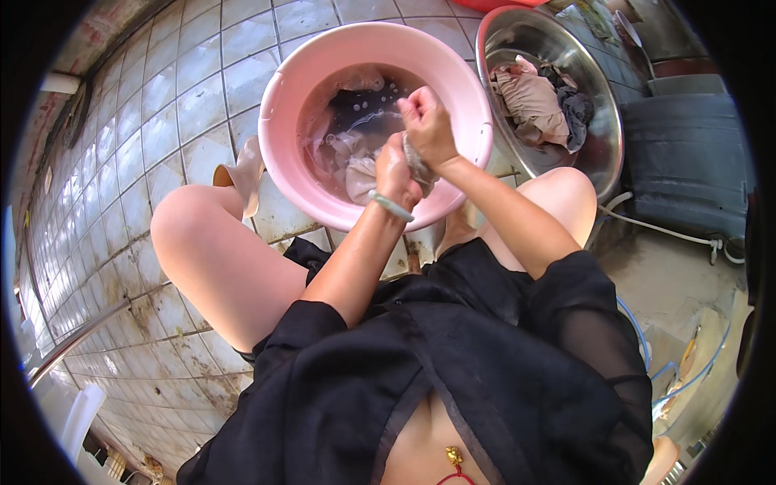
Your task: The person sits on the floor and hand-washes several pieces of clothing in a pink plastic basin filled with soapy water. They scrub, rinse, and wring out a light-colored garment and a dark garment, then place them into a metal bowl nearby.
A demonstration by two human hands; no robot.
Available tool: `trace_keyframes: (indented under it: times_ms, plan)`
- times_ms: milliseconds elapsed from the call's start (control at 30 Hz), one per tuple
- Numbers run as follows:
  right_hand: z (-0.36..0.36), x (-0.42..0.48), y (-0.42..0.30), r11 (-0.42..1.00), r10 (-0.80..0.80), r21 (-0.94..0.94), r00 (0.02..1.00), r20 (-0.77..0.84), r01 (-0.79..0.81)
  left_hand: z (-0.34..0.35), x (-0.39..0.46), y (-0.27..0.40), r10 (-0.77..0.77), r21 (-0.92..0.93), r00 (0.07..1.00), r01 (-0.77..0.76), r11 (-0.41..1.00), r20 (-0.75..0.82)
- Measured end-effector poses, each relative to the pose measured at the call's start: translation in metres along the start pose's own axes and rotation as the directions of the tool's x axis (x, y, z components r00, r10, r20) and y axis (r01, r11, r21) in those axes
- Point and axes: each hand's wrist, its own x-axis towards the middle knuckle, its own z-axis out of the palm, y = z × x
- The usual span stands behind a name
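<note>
A pink plastic basin [442, 60] stands on the floor between my knees, with murky water and a few bubbles inside. Both hands are above its near right part. Pale wet cloth [418, 159] is bunched between them; my left hand [395, 170], with a pale bangle at the wrist, grips it from the left. My right hand [429, 127] is curled in a fist and closed on the cloth's upper end. A light beige garment [361, 179] lies partly under water below my left hand. Dark fabric [364, 109] shows through the water at the far side.
A stainless steel basin [597, 148] at the right, apparently tilted, holds beige clothing [533, 103] and dark clothing [576, 118]. Beside it stand a blue-grey tub [685, 151] and a white hose [661, 225]. Stained tiles [200, 79] cover the floor. Part of a red vessel [503, 3] shows at the top.
</note>
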Motion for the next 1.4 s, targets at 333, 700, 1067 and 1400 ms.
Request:
trace_keyframes:
  times_ms: [333,700,1067,1400]
  plan:
    - [-0.011,0.013,0.015,1.0,-0.023,-0.004,0.98,0.2,0.024,0.007,0.005,-0.001,-0.091,-0.11,0.977,0.114,0.987,0.192]
    - [-0.053,0.023,-0.008,0.904,0.318,0.058,0.759,0.568,-0.423,0.02,0.015,0.016,0.244,-0.061,0.957,-0.237,0.97,0.158]
    - [-0.148,0.11,-0.201,0.808,-0.04,0.588,0.997,0.064,-0.005,-0.098,0.108,-0.03,-0.065,-0.303,0.913,-0.066,0.951,-0.402]
    - [-0.095,0.096,-0.13,0.757,0.01,0.652,0.997,-0.08,0.045,-0.058,0.066,-0.009,-0.088,-0.123,0.913,0.042,0.992,-0.398]
